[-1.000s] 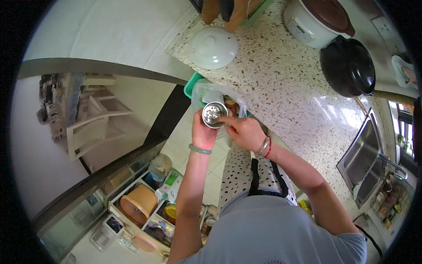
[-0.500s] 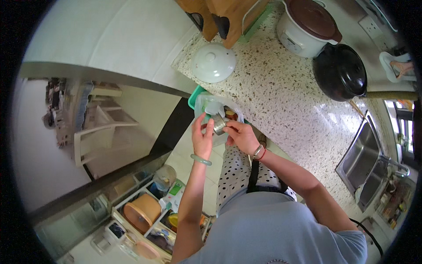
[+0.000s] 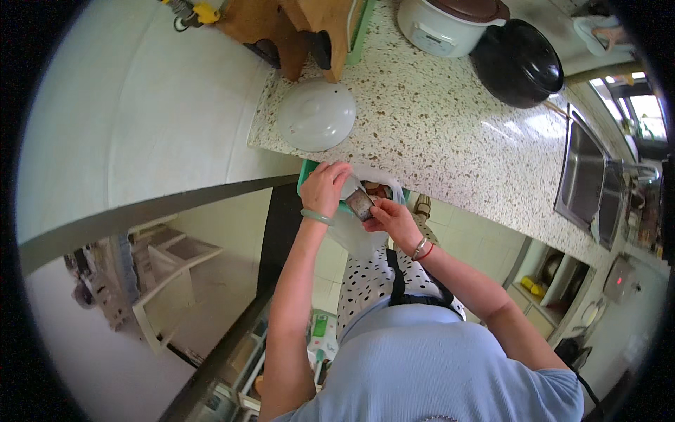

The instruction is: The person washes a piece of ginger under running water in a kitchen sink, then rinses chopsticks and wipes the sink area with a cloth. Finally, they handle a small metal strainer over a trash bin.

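In my right hand [image 3: 392,221], between thumb and fingers, is a small dull metal piece [image 3: 360,205], cup-like with a dark worn face. It is tilted over the mouth of a translucent plastic bag [image 3: 358,235] that lines a green bin [image 3: 306,176] at the counter's edge. My left hand [image 3: 328,188] is at the bag's left rim, its fingers bent and pressed together. What they hold, if anything, is hidden. Brownish scraps [image 3: 378,190] show inside the bag, just beyond the metal piece.
A white lid [image 3: 316,114] lies on the speckled counter [image 3: 415,119] near its corner. Wooden boards [image 3: 281,35] stand behind it. A white cooker [image 3: 439,32], a black pot [image 3: 519,63] and a sink [image 3: 585,176] are farther right. A cabinet wall [image 3: 155,91] rises on the left.
My left hand has moved off the metal piece to the bag's left rim. The right hand alone now holds the piece, turned and slightly lower. The whole view has shifted.
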The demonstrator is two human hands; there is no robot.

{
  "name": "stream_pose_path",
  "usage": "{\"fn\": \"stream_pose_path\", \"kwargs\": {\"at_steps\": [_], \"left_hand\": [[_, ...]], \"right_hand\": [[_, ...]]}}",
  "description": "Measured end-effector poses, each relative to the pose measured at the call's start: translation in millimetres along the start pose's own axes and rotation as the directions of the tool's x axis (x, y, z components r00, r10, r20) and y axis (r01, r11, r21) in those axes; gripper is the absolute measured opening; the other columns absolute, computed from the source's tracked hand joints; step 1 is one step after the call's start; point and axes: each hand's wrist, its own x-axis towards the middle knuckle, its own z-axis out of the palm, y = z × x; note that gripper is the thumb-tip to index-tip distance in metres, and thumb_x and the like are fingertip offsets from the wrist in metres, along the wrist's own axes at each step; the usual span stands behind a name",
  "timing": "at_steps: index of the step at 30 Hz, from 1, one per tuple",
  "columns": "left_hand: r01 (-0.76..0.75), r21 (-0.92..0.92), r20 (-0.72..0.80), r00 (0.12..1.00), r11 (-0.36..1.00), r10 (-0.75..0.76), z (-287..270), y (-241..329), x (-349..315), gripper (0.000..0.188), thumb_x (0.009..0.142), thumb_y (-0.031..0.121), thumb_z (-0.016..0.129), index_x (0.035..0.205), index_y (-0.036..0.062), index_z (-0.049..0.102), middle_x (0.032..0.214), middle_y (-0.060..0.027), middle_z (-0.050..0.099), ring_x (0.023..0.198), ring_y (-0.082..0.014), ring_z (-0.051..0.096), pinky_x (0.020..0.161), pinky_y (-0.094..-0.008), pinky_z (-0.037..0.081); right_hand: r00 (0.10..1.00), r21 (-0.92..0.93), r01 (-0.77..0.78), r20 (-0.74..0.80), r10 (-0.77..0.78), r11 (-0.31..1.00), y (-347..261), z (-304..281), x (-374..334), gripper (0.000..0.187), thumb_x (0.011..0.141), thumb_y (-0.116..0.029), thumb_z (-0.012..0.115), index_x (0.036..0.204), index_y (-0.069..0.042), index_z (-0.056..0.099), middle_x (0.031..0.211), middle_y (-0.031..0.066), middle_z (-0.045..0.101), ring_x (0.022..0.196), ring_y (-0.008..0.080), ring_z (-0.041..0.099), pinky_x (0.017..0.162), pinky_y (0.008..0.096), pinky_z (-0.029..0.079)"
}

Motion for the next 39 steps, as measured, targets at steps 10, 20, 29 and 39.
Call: {"fn": "stream_pose_path", "kwargs": {"at_steps": [10, 20, 29, 39], "left_hand": [[-0.128, -0.008, 0.008, 0.992, 0.992, 0.129, -29.0, 15.8, 3.9, 0.014, 0.083, 0.029, 0.063, 0.091, 0.0182, 0.069, 0.084, -0.0050, 0.067, 0.070, -0.0269, 0.063, 0.058, -0.0370, 0.049], [-0.161, 0.009, -0.063, 0.985, 0.987, 0.161, -36.3, 22.7, 4.0, 0.013, 0.083, 0.029, 0.065, 0.090, 0.0195, 0.070, 0.084, -0.0046, 0.066, 0.068, -0.0267, 0.063, 0.056, -0.0360, 0.049], [-0.134, -0.027, -0.076, 0.988, 0.991, 0.132, -35.9, 12.4, 3.3, 0.015, 0.082, 0.029, 0.066, 0.093, 0.0196, 0.070, 0.083, -0.0038, 0.066, 0.063, -0.0235, 0.062, 0.055, -0.0344, 0.048], [-0.127, -0.044, -0.095, 0.988, 0.991, 0.123, -36.1, 13.4, 0.1, 0.018, 0.081, 0.027, 0.068, 0.098, 0.0198, 0.069, 0.083, -0.0037, 0.066, 0.062, -0.0204, 0.060, 0.055, -0.0324, 0.048]], "right_hand": [[0.980, 0.232, 0.141, -0.170, -0.102, 0.962, 17.8, 40.0, 33.7, 0.021, 0.096, -0.016, 0.049, 0.098, 0.003, 0.057, 0.089, 0.0093, 0.063, 0.070, 0.0171, 0.064, 0.068, 0.0292, 0.055], [0.971, 0.542, 0.072, -0.231, 0.065, 0.837, 53.9, 5.3, 66.6, 0.022, 0.096, -0.022, 0.050, 0.101, -0.002, 0.058, 0.080, 0.0045, 0.058, 0.067, 0.0137, 0.059, 0.070, 0.0307, 0.055], [0.994, 0.390, 0.053, -0.112, -0.009, 0.919, 18.0, 31.9, 40.2, 0.022, 0.096, -0.020, 0.048, 0.105, -0.001, 0.057, 0.090, 0.0068, 0.060, 0.070, 0.0143, 0.060, 0.070, 0.0308, 0.054], [0.987, 0.365, -0.086, -0.097, 0.130, 0.927, -0.1, 37.1, 23.6, 0.023, 0.096, -0.020, 0.047, 0.099, -0.001, 0.058, 0.084, 0.0061, 0.060, 0.067, 0.0145, 0.058, 0.072, 0.0348, 0.055]]}}
